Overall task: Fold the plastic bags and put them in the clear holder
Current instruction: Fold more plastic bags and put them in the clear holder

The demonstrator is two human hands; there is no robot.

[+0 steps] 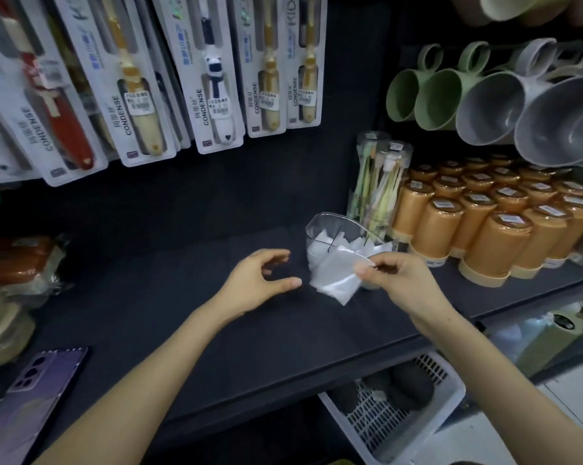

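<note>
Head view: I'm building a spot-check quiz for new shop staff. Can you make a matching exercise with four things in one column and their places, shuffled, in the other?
Things
1. bag
2. holder
3. phone
4. basket

Places
A. below the shelf, to the right
B. pinched in the right hand
C. at the near left end of the shelf
D. standing on the shelf beside the orange cups

Pairs: 1-B, 2-D, 3-C, 4-A
</note>
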